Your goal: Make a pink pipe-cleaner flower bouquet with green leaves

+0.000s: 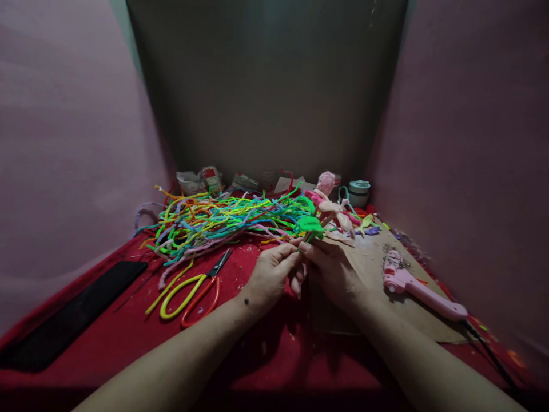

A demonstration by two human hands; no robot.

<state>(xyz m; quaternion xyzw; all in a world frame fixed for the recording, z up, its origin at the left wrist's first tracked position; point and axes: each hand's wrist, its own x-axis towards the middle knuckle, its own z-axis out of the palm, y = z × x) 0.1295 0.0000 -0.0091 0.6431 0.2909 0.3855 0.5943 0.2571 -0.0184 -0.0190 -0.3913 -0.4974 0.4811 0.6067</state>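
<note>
Both hands meet in front of me over the middle of the table. My left hand (274, 269) is closed, thumb and fingers pinched at the stem of a bright green pipe-cleaner leaf piece (310, 225). Pinched on the same stem, my right hand (332, 268) is closed just beside it. The green part stands up above the fingertips. Right behind it are pink and pale fuzzy flower pieces (338, 213); whether they join the green piece I cannot tell. My fingers hide the lower stem.
A heap of coloured pipe cleaners (231, 214) lies behind my hands. Scissors (199, 292) with yellow and red handles lie at left, near a black flat object (72, 315). At right, a pink glue gun (420, 286) rests on cardboard (369, 309). A lidded jar (358, 193) stands behind.
</note>
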